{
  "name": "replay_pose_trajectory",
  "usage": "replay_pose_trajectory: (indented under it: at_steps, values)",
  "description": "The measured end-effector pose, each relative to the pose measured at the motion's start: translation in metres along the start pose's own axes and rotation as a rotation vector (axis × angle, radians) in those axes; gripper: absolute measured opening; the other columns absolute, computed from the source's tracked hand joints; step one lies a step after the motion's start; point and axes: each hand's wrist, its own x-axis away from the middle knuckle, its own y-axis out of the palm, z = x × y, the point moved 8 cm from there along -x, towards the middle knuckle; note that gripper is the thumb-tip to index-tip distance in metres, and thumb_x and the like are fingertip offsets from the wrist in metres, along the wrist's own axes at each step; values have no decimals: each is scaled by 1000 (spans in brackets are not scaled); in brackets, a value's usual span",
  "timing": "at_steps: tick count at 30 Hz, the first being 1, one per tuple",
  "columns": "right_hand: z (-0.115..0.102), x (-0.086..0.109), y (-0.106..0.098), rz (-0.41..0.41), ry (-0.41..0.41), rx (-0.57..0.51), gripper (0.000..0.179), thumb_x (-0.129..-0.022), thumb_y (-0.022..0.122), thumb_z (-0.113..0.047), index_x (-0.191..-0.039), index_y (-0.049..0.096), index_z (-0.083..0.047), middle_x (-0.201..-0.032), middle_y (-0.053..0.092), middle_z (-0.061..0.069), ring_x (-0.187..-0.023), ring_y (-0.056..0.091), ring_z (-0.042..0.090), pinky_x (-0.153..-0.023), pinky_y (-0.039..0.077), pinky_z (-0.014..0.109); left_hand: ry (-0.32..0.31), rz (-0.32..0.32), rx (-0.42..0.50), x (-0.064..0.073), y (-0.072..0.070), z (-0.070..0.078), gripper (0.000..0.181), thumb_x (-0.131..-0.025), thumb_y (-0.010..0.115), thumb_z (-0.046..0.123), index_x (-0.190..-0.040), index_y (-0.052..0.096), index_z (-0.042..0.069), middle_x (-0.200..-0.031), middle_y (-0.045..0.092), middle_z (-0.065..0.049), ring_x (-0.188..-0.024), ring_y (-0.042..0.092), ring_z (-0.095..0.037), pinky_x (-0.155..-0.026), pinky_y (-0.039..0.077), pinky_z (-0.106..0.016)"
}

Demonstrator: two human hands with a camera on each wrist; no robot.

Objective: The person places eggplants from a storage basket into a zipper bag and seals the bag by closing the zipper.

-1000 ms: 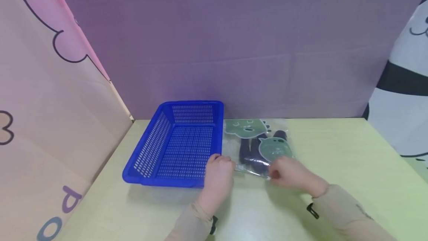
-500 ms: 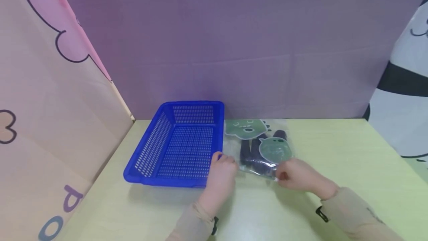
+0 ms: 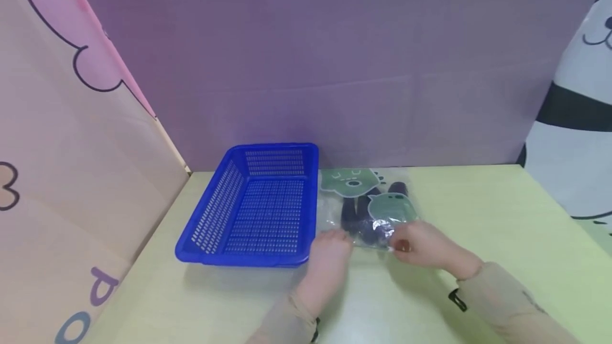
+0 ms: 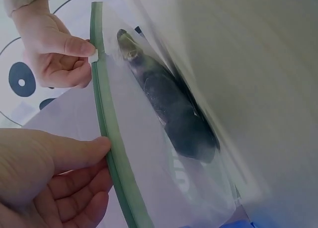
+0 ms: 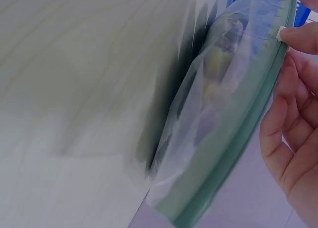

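Note:
A clear zip bag (image 3: 330, 211) with green cartoon prints lies right of the blue basket, holding several long dark purple things that look like eggplants (image 4: 164, 104). Along its near edge runs a green zip strip (image 4: 103, 109) with a small white slider (image 4: 93, 55). My left hand (image 3: 331, 259) pinches the strip between thumb and curled fingers, close to the basket's near right corner. Farther right, my right hand (image 3: 423, 246) grips the slider at the strip, thumb on top. In the right wrist view the strip (image 5: 223, 153) bows up off the tabletop.
The blue perforated basket (image 3: 239, 259) stands left of the bag, its rim close beside my left hand. Behind the pale table (image 3: 478, 216) hangs a purple cloth backdrop (image 3: 363, 68). A printed cloth (image 3: 71, 174) borders the left side.
My left hand has moved right along the bag's near edge, away from the basket rim. My right hand has shifted slightly right overall, still at the zip. The basket stays put.

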Motion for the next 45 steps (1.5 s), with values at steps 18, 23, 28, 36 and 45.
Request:
replay_pose_trajectory:
  at_steps: [18,23,28,36,45]
  values:
    - [10,6,0,-29,6,-1,9,-73,73,-6,-77,68,-13,-69,58,-12,-61,47,-5,-53,45,15,-48,-105,74,0,6,3,15,-67,71,3,-69,68,18,-65,61,6,-60,54,-8,-51,44,-18]
    - [18,12,-1,-66,38,11,9,-74,73,-7,-78,71,-14,-69,58,-14,-61,45,-7,-53,45,15,-62,-131,80,1,9,2,15,-67,71,2,-69,68,17,-65,60,5,-59,54,-9,-51,45,-19]
    - [24,17,-2,-102,61,6,12,-73,72,-4,-78,71,-14,-69,59,-14,-61,46,-6,-54,45,16,-82,-139,74,0,11,0,14,-66,71,3,-67,67,16,-63,60,5,-58,55,-11,-50,46,-20]
    - [36,28,-5,-137,82,9,10,-73,72,-5,-77,70,-14,-70,60,-14,-62,47,-7,-54,46,16,-81,-149,98,-1,13,0,14,-66,71,2,-67,67,15,-62,59,5,-59,55,-11,-50,46,-20]
    - [47,36,-7,-172,118,-15,8,-74,72,-7,-78,71,-14,-69,59,-16,-61,46,-7,-54,46,17,-99,-197,138,-1,15,-2,13,-70,71,3,-70,68,15,-65,62,4,-61,56,-11,-53,47,-20]
